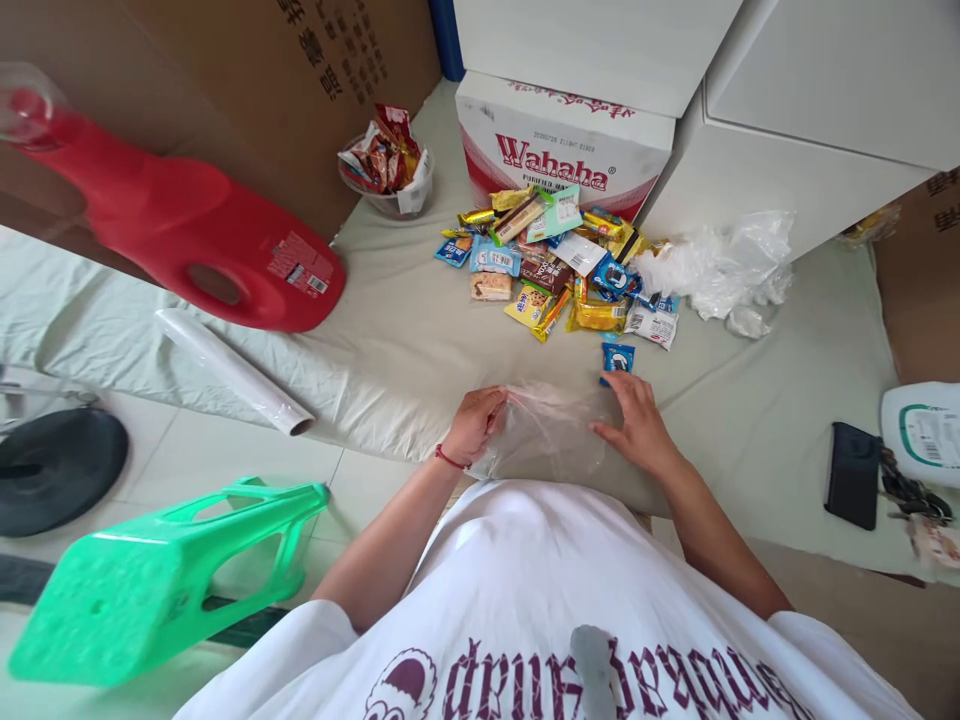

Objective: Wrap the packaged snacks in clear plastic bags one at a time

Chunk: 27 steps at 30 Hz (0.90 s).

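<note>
My left hand (478,425), with a red cord on its wrist, pinches the upper left edge of a clear plastic bag (551,440). The thin bag hangs loosely in front of my shirt, over the near edge of the cloth. At the bag's right side is my right hand (636,422), its thumb and fingers apart. Its fingertips reach a small blue snack packet (618,358), though I cannot tell whether they press on it. Beyond both hands lies a loose pile of wrapped snacks (547,270) in yellow, blue, white and brown wrappers.
Crumpled clear bags (739,265) lie right of the pile, before a Wahaba-style printed carton (562,140). A tub of wrappers (405,195), red jug (225,235) and white roll (232,370) are leftward. A green stool (150,570) tilts below; a phone (853,475) lies right.
</note>
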Tool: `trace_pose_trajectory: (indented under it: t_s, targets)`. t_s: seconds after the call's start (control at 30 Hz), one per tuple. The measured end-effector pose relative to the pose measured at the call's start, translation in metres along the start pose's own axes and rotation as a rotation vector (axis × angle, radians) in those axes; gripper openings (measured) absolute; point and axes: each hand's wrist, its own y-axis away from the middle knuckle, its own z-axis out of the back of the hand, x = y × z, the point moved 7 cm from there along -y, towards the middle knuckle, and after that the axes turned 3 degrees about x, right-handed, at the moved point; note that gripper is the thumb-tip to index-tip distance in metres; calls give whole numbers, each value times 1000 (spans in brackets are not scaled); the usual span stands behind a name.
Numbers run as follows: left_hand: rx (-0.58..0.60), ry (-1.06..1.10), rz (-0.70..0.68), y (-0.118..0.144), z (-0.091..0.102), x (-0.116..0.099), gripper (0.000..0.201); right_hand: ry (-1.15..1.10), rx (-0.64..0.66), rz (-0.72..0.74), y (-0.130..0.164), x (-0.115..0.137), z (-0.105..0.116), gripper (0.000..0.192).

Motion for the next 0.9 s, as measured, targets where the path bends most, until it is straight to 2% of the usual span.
trace_pose_trajectory:
  t_s: [0.07, 0.13, 0.2, 0.33, 0.4, 0.5, 0.57, 0.63, 0.67, 0.7, 0.77, 0.8, 0.83, 0.9]
  targets:
    - [77, -33, -25, 4, -8, -5, 42, 96, 70, 182, -7, 21, -6, 41]
    - [140, -91, -48, 9, -12, -12, 47, -14, 129, 225, -18, 29, -11, 28]
    - [192, -152, -40, 15, -10, -14, 53, -264, 94, 103, -32, 21, -10, 32]
    - [247, -236, 51, 35, 14, -4, 56, -732, -164, -287, -44, -17, 0, 47]
    - [154, -310, 13, 45, 33, -2, 55, -795, -202, -372, -46, -24, 0, 50]
    - [-202, -562, -228, 55, 54, -21, 70, -750, -123, -388, -50, -19, -9, 48]
    - [-377, -744, -401, 54, 44, -37, 93, -711, -74, -370, -52, -11, -16, 47]
    - [-415, -864, -480, 37, 21, -47, 112, -686, -45, -340, -54, -3, -22, 46]
    - [-408, -896, -474, 24, 10, -49, 111, -674, -33, -324, -54, 0, -24, 46]
    - [-376, -908, -447, 10, 1, -49, 99, -662, -27, -313, -54, 1, -24, 45]
    - [-292, -828, -360, -17, -8, -45, 54, -635, -35, -312, -52, -3, -20, 44]
    - [-281, -744, -319, -27, -5, -43, 39, -623, -54, -321, -50, -8, -15, 44]
    - [-291, -635, -282, -33, 1, -41, 34, -614, -82, -333, -48, -14, -9, 43]
    - [-347, -385, -216, -39, 23, -37, 36, -598, -139, -359, -45, -29, 3, 42]
